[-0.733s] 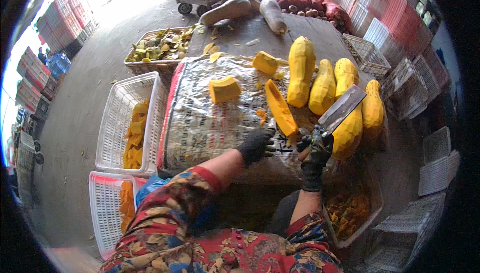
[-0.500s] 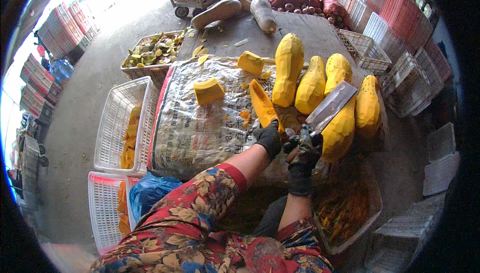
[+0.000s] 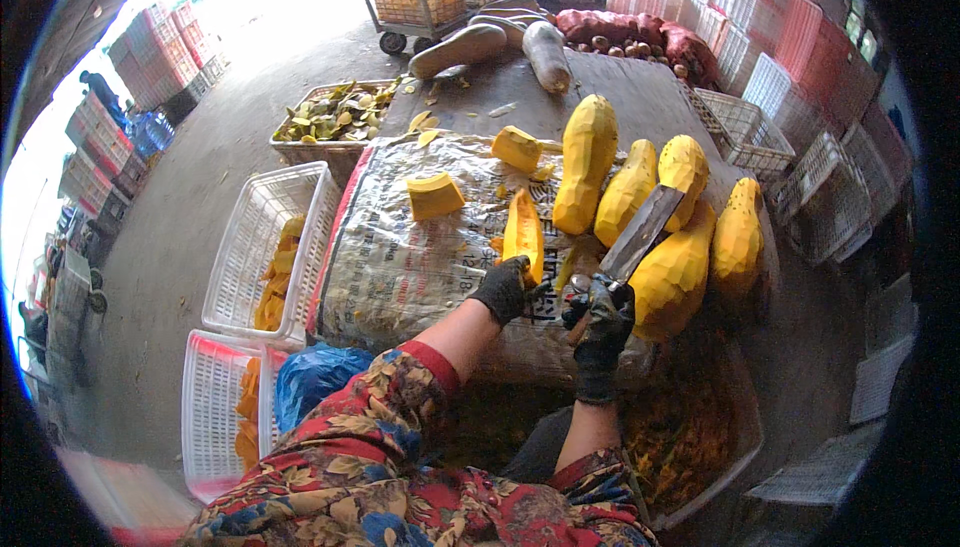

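My left hand, in a dark glove, grips the near end of a long hollowed piece of orange squash, its cut side up. My right hand, gloved too, is closed on a broad-bladed knife. Its blade points up and right, over the peeled squashes. A small shiny rounded metal thing shows by the right fingers; what it is I cannot tell. Just beyond stand or lie several peeled yellow squashes, among them a tall one and a near one. Two cut chunks, a nearer one and a farther one, rest on the printed sack.
White baskets with orange pieces stand left, beside a blue plastic bag. A crate of peelings is at the far left corner. Unpeeled squashes lie at the back. Orange scraps fill a tub near my right knee.
The left hand has drawn the squash piece slightly left and toward me, turning its hollow side up. The knife has tilted, so its blade shows narrower. My view has shifted a little.
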`<move>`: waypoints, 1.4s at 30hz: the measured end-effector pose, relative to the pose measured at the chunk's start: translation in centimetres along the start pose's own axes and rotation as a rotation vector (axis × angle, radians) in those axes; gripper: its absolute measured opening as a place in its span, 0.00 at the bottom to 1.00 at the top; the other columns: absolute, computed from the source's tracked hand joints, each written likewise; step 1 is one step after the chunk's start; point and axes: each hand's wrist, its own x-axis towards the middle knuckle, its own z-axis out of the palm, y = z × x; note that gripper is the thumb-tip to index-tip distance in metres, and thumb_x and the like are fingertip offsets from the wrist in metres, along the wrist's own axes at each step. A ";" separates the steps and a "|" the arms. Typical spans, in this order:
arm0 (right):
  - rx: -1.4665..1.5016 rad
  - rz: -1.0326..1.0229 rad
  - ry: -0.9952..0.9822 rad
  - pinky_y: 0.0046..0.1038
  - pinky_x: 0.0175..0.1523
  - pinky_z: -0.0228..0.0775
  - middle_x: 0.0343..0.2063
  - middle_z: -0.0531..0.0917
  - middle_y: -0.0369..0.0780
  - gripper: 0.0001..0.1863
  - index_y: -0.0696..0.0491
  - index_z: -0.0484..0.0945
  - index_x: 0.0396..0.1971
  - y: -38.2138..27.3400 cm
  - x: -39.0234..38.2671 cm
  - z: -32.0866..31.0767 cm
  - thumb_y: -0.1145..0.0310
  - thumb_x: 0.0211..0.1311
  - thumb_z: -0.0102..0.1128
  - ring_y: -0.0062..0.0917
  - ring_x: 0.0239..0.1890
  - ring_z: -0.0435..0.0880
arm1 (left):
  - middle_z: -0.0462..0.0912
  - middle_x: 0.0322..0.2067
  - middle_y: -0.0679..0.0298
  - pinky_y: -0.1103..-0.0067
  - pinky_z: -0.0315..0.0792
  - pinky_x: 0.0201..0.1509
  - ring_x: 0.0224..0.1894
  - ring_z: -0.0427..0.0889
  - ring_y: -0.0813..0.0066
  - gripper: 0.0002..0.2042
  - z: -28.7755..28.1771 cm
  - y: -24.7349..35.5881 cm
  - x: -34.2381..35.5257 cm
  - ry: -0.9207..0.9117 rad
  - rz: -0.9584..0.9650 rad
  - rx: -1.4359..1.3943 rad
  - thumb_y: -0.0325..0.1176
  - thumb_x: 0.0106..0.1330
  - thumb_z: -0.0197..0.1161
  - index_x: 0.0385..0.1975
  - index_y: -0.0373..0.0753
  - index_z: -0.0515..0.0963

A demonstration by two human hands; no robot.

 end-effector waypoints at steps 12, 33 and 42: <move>-0.080 0.521 -0.669 0.25 0.26 0.74 0.25 0.78 0.36 0.12 0.55 0.73 0.47 5.1 -7.5 12.1 0.68 0.66 0.54 0.24 0.24 0.80 | 0.78 0.38 0.60 0.78 0.81 0.28 0.34 0.82 0.67 0.17 -19.1 18.9 -20.9 0.220 0.586 0.553 0.34 0.64 0.62 0.50 0.35 0.70; -0.741 -0.085 -1.517 0.27 0.21 0.69 0.19 0.75 0.33 0.05 0.51 0.72 0.32 22.4 -14.2 28.4 0.67 0.62 0.56 0.22 0.17 0.76 | 0.78 0.43 0.59 0.78 0.79 0.38 0.39 0.81 0.71 0.20 -43.6 23.8 -28.3 0.917 1.147 0.197 0.28 0.63 0.60 0.55 0.37 0.68; -0.575 0.511 -0.579 0.27 0.22 0.69 0.21 0.78 0.35 0.10 0.54 0.74 0.42 9.4 -8.7 16.6 0.70 0.62 0.57 0.22 0.18 0.76 | 0.77 0.44 0.52 0.71 0.72 0.51 0.43 0.78 0.56 0.22 -39.5 22.7 -16.3 0.555 0.996 0.808 0.29 0.65 0.52 0.61 0.36 0.65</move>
